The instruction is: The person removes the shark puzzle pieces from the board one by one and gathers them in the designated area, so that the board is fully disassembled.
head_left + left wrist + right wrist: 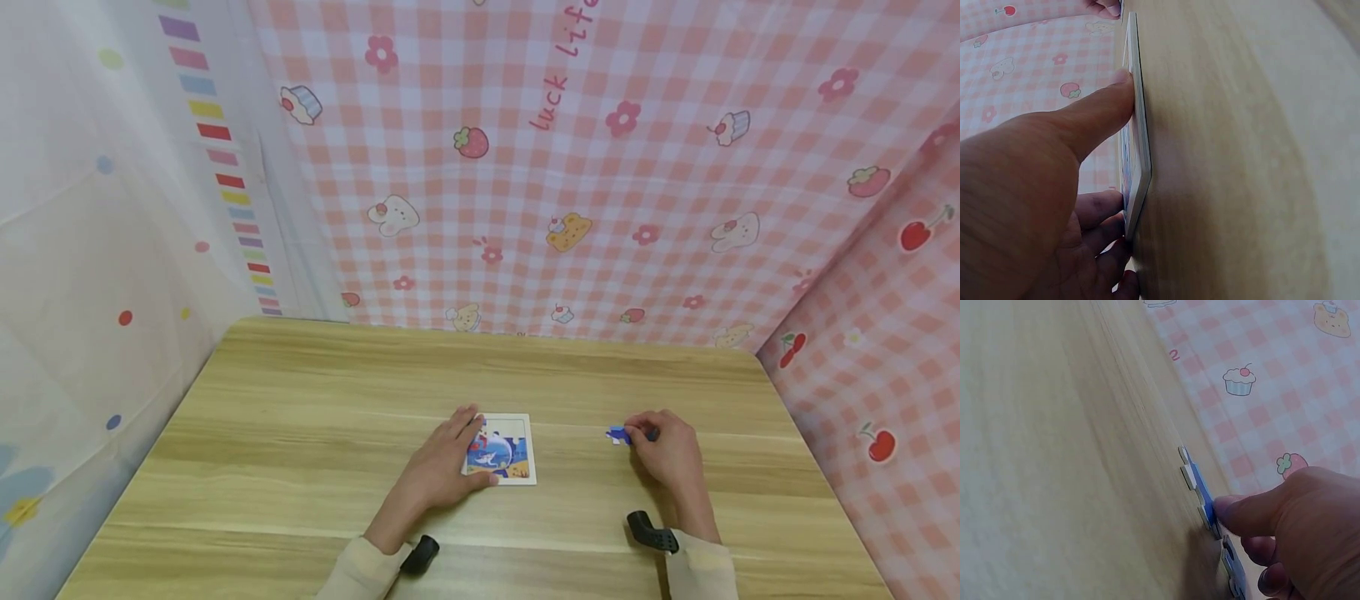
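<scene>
A small jigsaw puzzle board (pixel 519 450) with a pale rim and a colourful picture lies flat on the table. My left hand (pixel 444 462) rests over its left side, the thumb on the near edge and the fingers at the far left. In the left wrist view, the thumb presses on the rim of the board (pixel 1139 119). To the right of the board, my right hand (pixel 667 450) pinches a blue-and-white puzzle piece (pixel 618 434). Beside that piece, partly hidden by the fingers, is a darker puzzle piece (pixel 1232 565).
A wood-grain table (pixel 337 392) carries everything. Behind it hangs a pink checked cloth (pixel 525 183), with a white dotted cloth (pixel 127 250) at the left and another checked cloth at the right. Black wrist mounts (pixel 651 533) sit at both sleeves.
</scene>
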`<act>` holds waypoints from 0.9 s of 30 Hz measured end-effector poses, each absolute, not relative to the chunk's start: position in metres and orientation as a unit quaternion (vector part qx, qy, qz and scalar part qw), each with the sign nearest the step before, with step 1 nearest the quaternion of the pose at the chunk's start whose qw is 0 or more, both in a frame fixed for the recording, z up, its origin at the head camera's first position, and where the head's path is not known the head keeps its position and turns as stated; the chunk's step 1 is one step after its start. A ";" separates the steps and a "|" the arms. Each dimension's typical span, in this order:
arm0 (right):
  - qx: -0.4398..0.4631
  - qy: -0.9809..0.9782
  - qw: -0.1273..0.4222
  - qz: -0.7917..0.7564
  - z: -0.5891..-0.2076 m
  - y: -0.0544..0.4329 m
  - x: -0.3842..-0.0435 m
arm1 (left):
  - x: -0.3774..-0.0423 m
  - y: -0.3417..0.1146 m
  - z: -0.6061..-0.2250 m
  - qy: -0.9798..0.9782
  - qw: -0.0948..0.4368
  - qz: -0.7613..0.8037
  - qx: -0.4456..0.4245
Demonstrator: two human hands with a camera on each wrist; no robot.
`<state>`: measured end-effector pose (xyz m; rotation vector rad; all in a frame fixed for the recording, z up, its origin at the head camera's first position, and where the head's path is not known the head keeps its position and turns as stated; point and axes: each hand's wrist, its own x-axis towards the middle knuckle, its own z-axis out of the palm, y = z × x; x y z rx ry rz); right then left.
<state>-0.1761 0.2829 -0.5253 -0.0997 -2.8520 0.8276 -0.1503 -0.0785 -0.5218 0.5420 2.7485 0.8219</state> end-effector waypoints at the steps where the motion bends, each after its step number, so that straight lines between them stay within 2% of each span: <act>1: -0.031 -0.956 0.088 0.280 -0.525 0.283 -0.176 | -0.150 -0.079 -0.522 0.936 0.111 0.280 0.184; 12: -0.006 -0.928 0.153 0.339 -0.516 0.268 -0.176 | -0.151 -0.079 -0.521 0.932 0.105 0.300 0.175; 21: 0.048 -0.918 0.147 0.365 -0.513 0.237 -0.178 | -0.151 -0.089 -0.517 0.927 0.088 0.319 0.177; 27: 0.071 -0.917 0.120 0.374 -0.513 0.215 -0.177 | -0.151 -0.094 -0.521 0.933 0.091 0.299 0.180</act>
